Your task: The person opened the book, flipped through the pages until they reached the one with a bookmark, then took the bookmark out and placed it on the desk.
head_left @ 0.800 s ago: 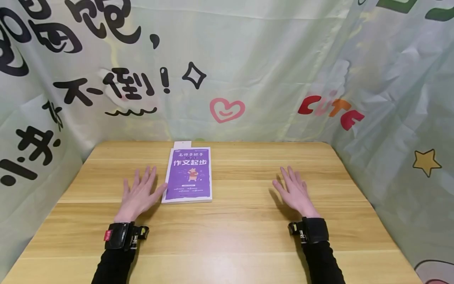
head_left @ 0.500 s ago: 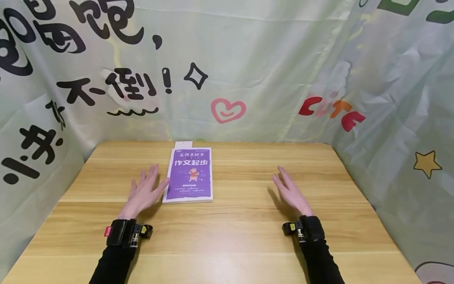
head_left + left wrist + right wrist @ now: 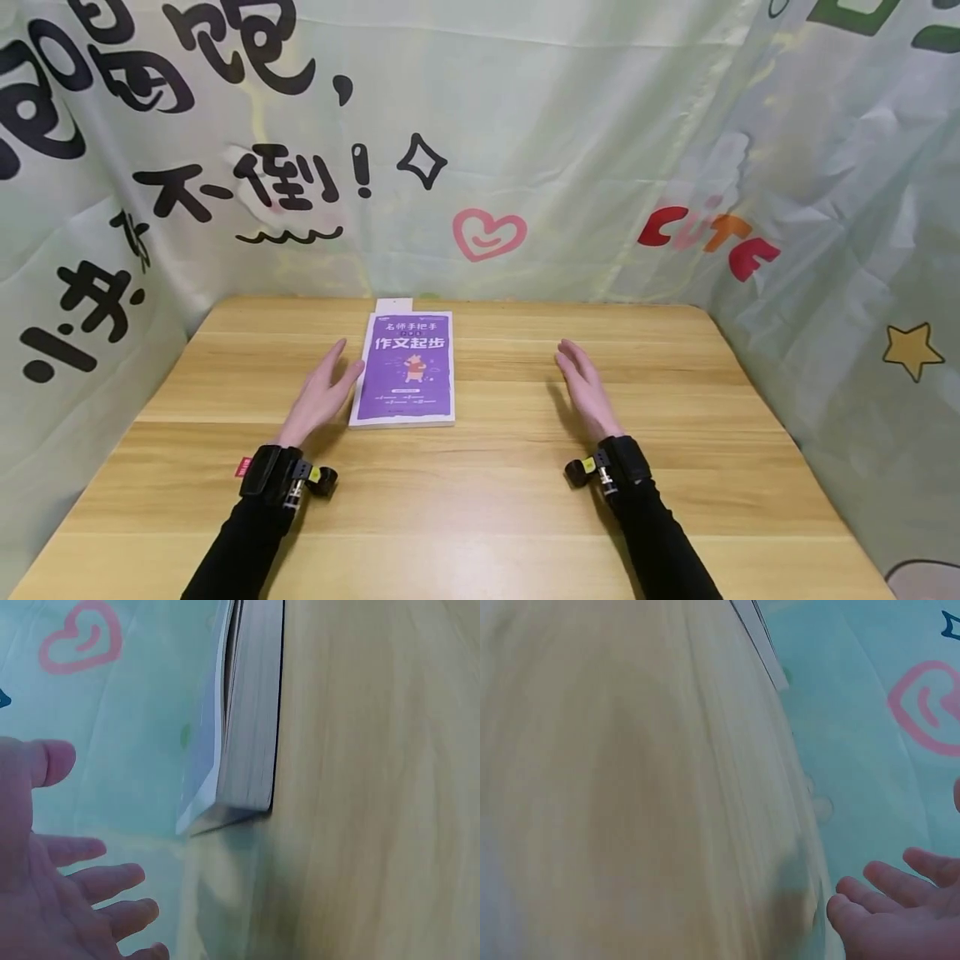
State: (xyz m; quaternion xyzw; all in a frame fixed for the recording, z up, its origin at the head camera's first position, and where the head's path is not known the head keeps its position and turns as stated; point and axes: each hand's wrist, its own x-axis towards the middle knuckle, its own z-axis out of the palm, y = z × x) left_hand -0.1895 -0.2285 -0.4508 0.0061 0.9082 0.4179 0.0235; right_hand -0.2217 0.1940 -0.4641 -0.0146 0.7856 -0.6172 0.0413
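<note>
A purple book (image 3: 405, 379) with white lettering and a small cartoon animal lies flat toward the back of the table, left of centre. Behind its top edge a white tab (image 3: 393, 305) sticks out. My left hand (image 3: 321, 400) hovers just left of the book, thumb by its left edge, and holds nothing. In the left wrist view the book's page edges (image 3: 251, 712) show, apart from the spread fingers (image 3: 109, 883). To the right of the book, with a stretch of table between, my right hand (image 3: 587, 392) is turned palm inward, its fingers extended and holding nothing.
The wooden table (image 3: 480, 500) runs to a printed cloth backdrop (image 3: 562, 125) at the back and on both sides. Each wrist carries a black strap with a small camera, the left camera (image 3: 322, 481) and the right camera (image 3: 577, 473).
Both hands have turned from palm down to palms facing inward. The right hand has come left, nearer the book; the left has shifted slightly right. The book stays in place.
</note>
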